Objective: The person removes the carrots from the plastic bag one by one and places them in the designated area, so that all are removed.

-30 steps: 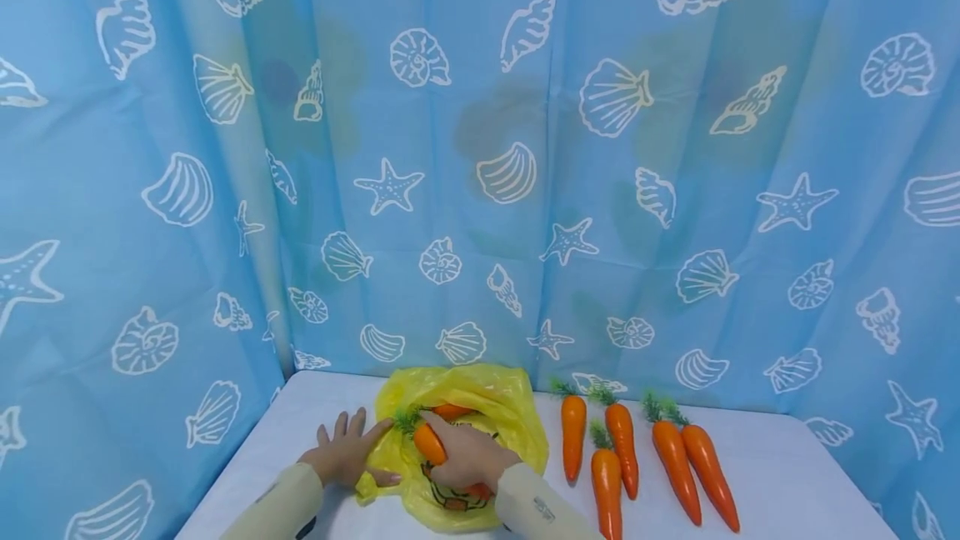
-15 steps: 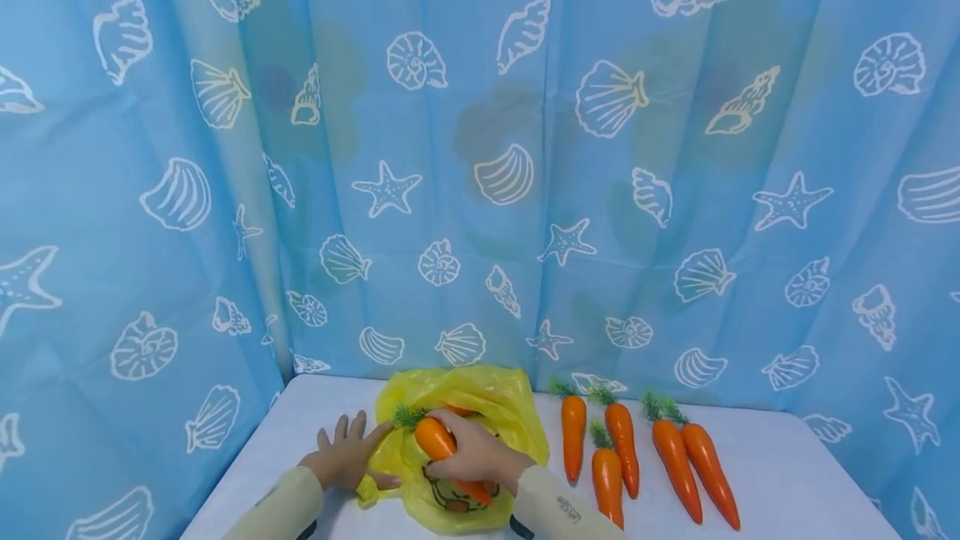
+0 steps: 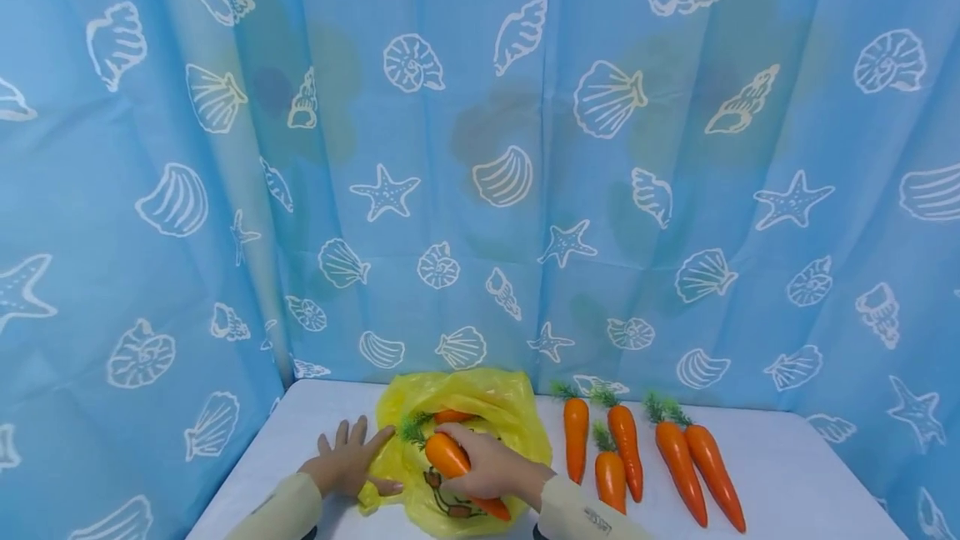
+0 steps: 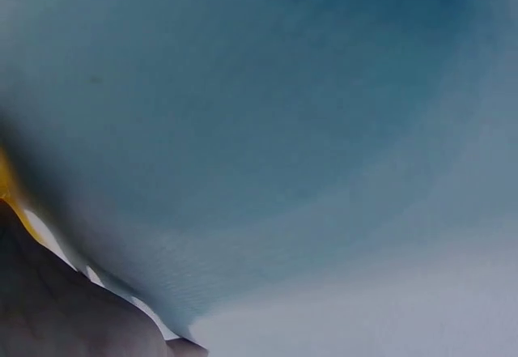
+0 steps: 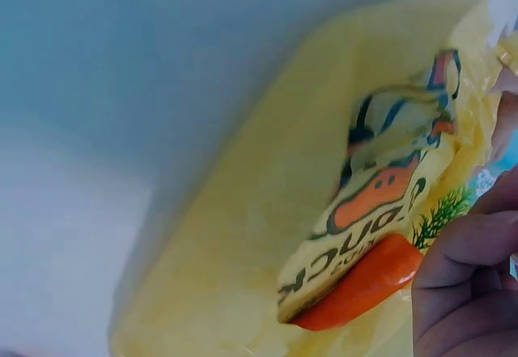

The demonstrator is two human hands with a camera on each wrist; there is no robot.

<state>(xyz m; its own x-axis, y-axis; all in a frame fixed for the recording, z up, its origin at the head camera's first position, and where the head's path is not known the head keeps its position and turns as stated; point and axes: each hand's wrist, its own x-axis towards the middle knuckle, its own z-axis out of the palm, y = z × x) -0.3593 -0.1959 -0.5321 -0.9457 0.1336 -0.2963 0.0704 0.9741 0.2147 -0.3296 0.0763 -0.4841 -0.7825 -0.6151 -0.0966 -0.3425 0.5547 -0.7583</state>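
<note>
My right hand (image 3: 491,463) grips an orange carrot (image 3: 448,455) with a feathery green top, over a crumpled yellow plastic bag (image 3: 531,427). Behind it, a second carrot (image 3: 453,416) shows partly at the bag's opening. My left hand (image 3: 348,458) lies with its fingers spread at the bag's left edge, touching the plastic. In the right wrist view, a carrot (image 5: 360,286) appears beside the fingers of my right hand (image 5: 473,272), against the bag's printed side; which carrot it is I cannot tell. Only part of my left hand (image 4: 73,308) shows in the left wrist view.
To the right of the bag, several carrots (image 3: 576,440) lie on the white table (image 3: 795,473), tops pointing away. A blue curtain (image 3: 480,190) with white shell and starfish prints hangs behind and at the sides.
My right hand has drawn the carrot to the right and nearer, so more of its body shows above the bag. The left hand stays nearly in place.
</note>
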